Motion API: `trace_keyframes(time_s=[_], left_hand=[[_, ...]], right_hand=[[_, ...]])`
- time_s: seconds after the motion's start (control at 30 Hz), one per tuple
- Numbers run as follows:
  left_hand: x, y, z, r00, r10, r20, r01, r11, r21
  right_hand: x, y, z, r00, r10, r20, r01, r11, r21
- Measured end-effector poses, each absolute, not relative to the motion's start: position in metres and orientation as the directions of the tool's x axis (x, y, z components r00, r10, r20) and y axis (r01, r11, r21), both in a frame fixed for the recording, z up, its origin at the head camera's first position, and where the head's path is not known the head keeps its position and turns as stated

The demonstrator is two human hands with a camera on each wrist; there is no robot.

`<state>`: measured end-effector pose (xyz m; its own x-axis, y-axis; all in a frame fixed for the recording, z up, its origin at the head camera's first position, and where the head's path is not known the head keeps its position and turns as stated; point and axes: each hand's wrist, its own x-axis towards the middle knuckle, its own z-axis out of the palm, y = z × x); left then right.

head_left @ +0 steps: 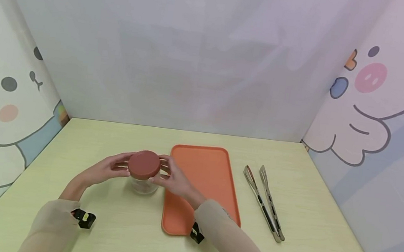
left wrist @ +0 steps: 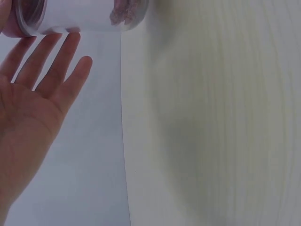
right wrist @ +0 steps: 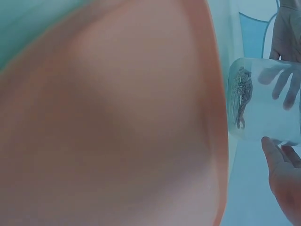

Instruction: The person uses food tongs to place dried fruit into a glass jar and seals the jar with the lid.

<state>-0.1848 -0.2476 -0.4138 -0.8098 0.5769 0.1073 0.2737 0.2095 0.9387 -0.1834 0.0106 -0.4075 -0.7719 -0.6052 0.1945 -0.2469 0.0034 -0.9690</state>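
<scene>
A clear jar [head_left: 143, 187] with a dark red lid [head_left: 144, 164] stands upright between both hands, left of the tray. My left hand [head_left: 106, 169] holds it from the left, its fingers reaching along the far side and its thumb in front. From the right, my right hand [head_left: 177, 178] holds it near the lid, fingers behind and thumb at the front. Reddish-brown pieces [right wrist: 242, 96] lie at the jar's bottom in the right wrist view; what they are I cannot tell. Left fingertips touch the jar wall [left wrist: 84, 16] in the left wrist view.
An orange tray [head_left: 201, 163] lies right of the jar, with my right forearm over its near part. Metal tongs [head_left: 268, 205] with dark slots in their arms lie spread on the table [head_left: 324, 242] farther right. A pale curtain [head_left: 194, 66] hangs behind the table.
</scene>
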Motion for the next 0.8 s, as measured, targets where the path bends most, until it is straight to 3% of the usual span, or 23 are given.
trace_keyframes(time_s=[0.53, 0.8], left_hand=[[-0.186, -0.255, -0.424, -0.811, 0.578, 0.095, 0.248, 0.191, 0.950], [-0.185, -0.253, -0.422, -0.826, 0.561, 0.049, 0.211, 0.228, 0.951]], right_hand=[[-0.192, 0.004, -0.423, -0.754, -0.624, 0.205, -0.267, 0.005, -0.964], [-0.197, 0.010, -0.425, -0.764, -0.635, 0.111, -0.267, 0.155, -0.951]])
